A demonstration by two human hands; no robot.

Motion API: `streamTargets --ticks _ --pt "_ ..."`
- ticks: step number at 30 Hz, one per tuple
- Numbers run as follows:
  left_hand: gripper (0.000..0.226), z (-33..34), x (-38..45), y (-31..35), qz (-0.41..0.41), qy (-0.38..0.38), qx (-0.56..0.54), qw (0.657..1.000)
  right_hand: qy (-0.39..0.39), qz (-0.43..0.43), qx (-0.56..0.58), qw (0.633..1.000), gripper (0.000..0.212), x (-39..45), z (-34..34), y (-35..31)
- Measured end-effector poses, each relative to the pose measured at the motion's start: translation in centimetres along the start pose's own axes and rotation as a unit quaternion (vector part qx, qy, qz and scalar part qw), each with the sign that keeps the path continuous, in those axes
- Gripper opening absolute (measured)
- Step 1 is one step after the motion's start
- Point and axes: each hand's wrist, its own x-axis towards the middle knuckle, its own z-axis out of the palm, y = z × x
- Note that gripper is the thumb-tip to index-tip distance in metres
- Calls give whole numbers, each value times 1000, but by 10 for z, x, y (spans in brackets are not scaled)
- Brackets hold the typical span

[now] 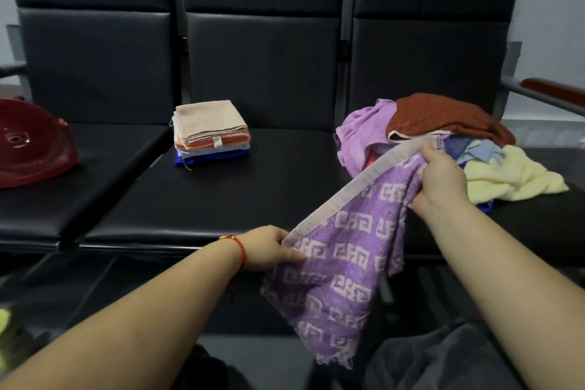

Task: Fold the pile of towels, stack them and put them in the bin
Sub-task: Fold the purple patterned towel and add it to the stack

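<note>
A purple towel (335,275) with a pale key pattern hangs in front of the black seats, stretched along its pale border. My left hand (269,248) pinches the lower left corner of that border. My right hand (443,180) grips the upper right corner, close to the pile. The unfolded pile (443,136) lies on the right seat: lilac, rust-brown, blue and pale yellow towels. A stack of folded towels (210,133) sits on the middle seat, peach on top, blue at the bottom. A dark red bin (31,142) rests on the left seat.
Three joined black padded seats (237,193) with high backs fill the view. A wooden armrest (554,90) juts out at the far right. My dark-trousered knee (443,358) is at the bottom right, under the hanging towel.
</note>
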Motion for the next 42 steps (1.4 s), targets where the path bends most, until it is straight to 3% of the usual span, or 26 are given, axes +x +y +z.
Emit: streamTargets --ticks 4,7,10,13,18,20,24,28,34,36,42 --pt "12 -15 -2 -6 -11 81 -5 997 81 -29 -71 994 14 10 -17 2" --pt "10 -29 -5 -15 -20 132 -100 986 112 -9 -98 989 19 16 -23 7" --pt "19 -41 -11 -22 -13 194 -217 957 77 24 -140 987 16 15 -23 11" --pt "18 -53 -18 -27 -30 235 -353 905 59 32 -172 983 16 11 -21 12" --pt "24 -60 -24 -20 -26 246 -504 828 3 85 -163 983 8 -10 -4 9" --pt "24 -55 -23 -9 -9 241 -526 815 -44 76 -164 983 10 -27 13 14" --pt "3 -31 -18 24 40 233 -501 833 -174 -5 -244 954 23 -72 54 31" --pt "8 -11 -6 36 83 257 -401 875 -176 23 -210 961 19 -93 77 55" --pt "16 -17 -6 34 98 239 -394 882 -221 54 -185 956 17 -88 76 52" --pt "20 -20 -10 33 103 216 -395 887 -239 6 -223 945 12 -89 73 52" --pt "18 -22 -14 30 137 204 -325 913 -246 -164 -315 902 21 -96 66 45"
